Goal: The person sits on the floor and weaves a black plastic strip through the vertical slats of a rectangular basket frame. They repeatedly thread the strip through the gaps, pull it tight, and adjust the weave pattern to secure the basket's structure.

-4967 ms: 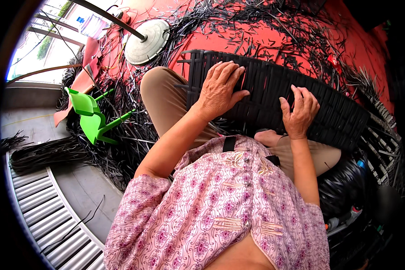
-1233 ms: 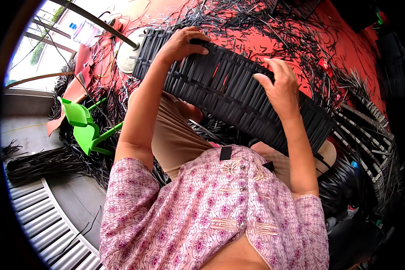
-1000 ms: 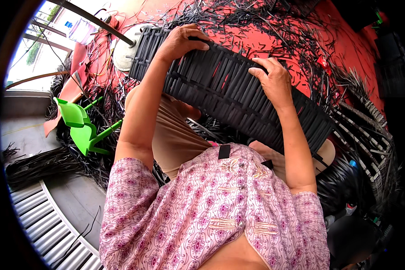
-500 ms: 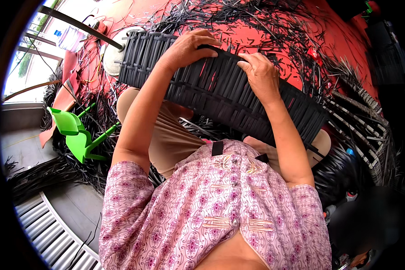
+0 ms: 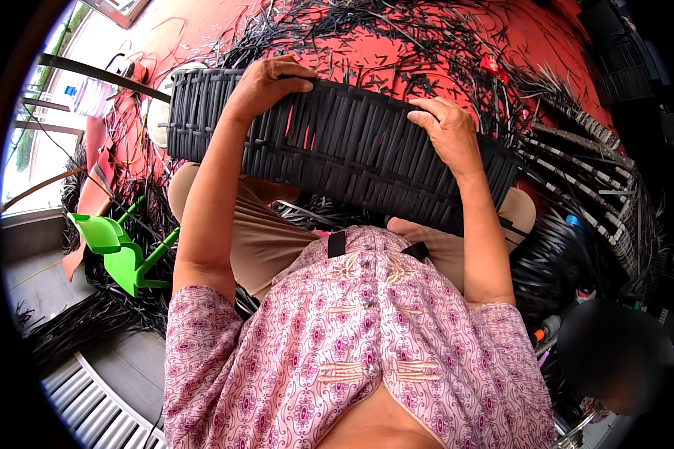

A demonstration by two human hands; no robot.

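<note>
A long panel woven from flat black strips (image 5: 337,142) lies across my lap, its left end a little farther off than its right. Red floor shows through gaps between some of its strips. My left hand (image 5: 266,86) is closed over the panel's far edge, left of the middle, with fingers bent and thumb along the edge. Toward the right part of the same edge, my right hand (image 5: 449,133) pinches the rim between thumb and curled fingers. The undersides of both grips are hidden behind the weave.
Cut black strips (image 5: 382,37) litter the red floor beyond the panel. A green plastic dustpan (image 5: 108,239) stands at the left, among heaps of strips. Bundled strips (image 5: 584,194) lie at the right, and a white slatted rack (image 5: 97,404) is at the lower left.
The panel and both hands appear slightly lower in view. My left hand's thumb and fingers have shifted left along the edge; the right hand still grips the rim.
</note>
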